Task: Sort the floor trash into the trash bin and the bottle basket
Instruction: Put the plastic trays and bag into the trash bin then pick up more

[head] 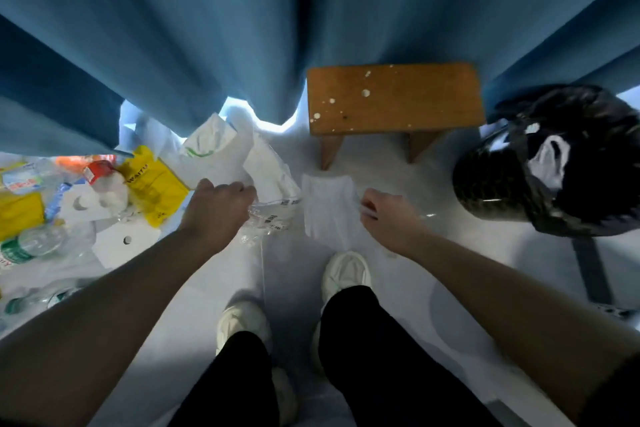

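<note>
Head view: left hand (218,206) curls round crumpled clear plastic wrap (272,217), right hand (386,215) pinches a white plastic bag (325,208) — both low over the floor (287,291), black-lined trash bin (491,184) off to the right; bottles (41,242) and yellow bag (154,184) lie unsorted at left — task seemingly early.

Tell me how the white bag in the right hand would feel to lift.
Probably floppy: the white bag looks thin and creased. Likely very light, since the right hand seems to hold it by one edge with just the fingers.
</note>
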The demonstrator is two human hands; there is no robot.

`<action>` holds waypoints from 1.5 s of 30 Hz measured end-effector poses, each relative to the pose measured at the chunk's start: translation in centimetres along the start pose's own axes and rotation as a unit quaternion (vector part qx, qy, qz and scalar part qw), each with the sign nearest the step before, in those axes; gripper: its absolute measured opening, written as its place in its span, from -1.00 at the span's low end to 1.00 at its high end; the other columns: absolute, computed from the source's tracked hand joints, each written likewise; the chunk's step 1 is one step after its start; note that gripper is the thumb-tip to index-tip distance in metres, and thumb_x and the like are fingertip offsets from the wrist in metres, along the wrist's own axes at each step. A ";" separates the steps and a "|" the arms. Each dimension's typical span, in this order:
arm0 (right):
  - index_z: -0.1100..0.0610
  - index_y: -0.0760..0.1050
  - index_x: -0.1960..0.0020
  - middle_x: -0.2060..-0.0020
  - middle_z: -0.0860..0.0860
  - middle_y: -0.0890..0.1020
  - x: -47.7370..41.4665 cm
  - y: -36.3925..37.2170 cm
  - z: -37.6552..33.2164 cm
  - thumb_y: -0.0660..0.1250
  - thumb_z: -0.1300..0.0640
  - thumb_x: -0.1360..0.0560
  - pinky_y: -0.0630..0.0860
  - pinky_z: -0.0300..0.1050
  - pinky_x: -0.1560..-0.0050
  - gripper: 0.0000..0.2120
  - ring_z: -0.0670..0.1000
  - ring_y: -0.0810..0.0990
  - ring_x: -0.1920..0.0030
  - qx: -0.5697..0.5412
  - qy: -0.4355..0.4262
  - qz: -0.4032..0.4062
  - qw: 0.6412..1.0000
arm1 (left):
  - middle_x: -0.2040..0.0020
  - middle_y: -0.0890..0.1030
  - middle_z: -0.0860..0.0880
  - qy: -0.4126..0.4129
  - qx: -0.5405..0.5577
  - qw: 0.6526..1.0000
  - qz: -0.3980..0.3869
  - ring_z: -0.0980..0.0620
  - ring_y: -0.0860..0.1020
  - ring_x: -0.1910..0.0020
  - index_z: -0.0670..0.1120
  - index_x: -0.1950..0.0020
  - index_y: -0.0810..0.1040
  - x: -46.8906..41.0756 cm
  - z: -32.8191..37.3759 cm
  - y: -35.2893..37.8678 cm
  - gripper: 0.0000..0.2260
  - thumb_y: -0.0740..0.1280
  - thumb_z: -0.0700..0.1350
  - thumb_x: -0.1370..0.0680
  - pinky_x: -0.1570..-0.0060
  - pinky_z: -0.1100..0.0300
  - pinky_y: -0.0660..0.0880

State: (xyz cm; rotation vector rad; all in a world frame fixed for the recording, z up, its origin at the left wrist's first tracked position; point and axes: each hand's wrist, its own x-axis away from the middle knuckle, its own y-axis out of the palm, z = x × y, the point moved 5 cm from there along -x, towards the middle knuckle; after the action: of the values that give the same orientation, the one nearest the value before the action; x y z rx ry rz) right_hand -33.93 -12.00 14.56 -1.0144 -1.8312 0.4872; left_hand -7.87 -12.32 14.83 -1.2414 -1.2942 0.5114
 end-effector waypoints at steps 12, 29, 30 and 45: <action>0.24 0.44 0.14 0.32 0.08 0.50 14.1 -21.0 18.0 0.23 0.20 -0.50 0.41 -0.07 0.33 -0.90 0.06 0.46 0.28 -0.122 0.155 0.282 0.939 | 0.02 0.58 -0.01 0.101 0.143 0.973 0.153 -0.07 0.55 0.06 -0.04 0.01 0.46 -2.0 17.4 -21.0 -0.89 0.27 -0.02 -0.55 0.00 0.09 0.30; 0.01 0.47 -0.30 -0.12 -0.08 0.64 10.9 -23.1 24.8 0.38 -0.12 -0.45 0.55 -0.10 -0.13 -0.54 -0.05 0.62 -0.13 -0.445 0.039 0.074 0.892 | 0.21 0.56 -0.06 0.156 0.396 0.903 0.053 -0.08 0.53 0.18 -0.13 0.15 0.51 -13.2 30.6 -28.9 -0.81 0.40 -0.03 -0.48 0.21 0.01 0.45; 0.02 0.53 -0.22 -0.03 -0.05 0.69 10.9 -23.1 24.9 0.41 -0.03 -0.46 0.60 -0.09 -0.05 -0.65 -0.04 0.66 -0.04 -0.441 0.035 0.068 0.894 | 0.21 0.57 -0.05 0.163 0.407 0.897 0.045 -0.06 0.53 0.17 -0.10 0.17 0.51 -13.7 31.2 -29.1 -0.84 0.40 -0.03 -0.48 0.21 0.05 0.44; 0.04 0.45 0.00 0.22 -0.11 0.58 9.7 -28.2 34.6 0.35 0.17 -0.49 0.46 -0.30 0.23 -0.87 -0.01 0.58 0.18 -0.251 0.147 0.390 0.873 | -0.27 0.48 -0.03 0.130 0.281 0.949 0.057 -0.08 0.43 -0.26 -0.01 -0.27 0.45 -25.0 39.7 -28.9 -0.68 0.26 -0.16 -0.52 -0.13 0.06 0.41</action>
State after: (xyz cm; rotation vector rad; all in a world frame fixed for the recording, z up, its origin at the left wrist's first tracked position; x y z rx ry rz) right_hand -78.47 -17.03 23.31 -2.0883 -1.2271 0.2881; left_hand -60.24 -27.83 21.92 -0.8665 -0.7764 0.7155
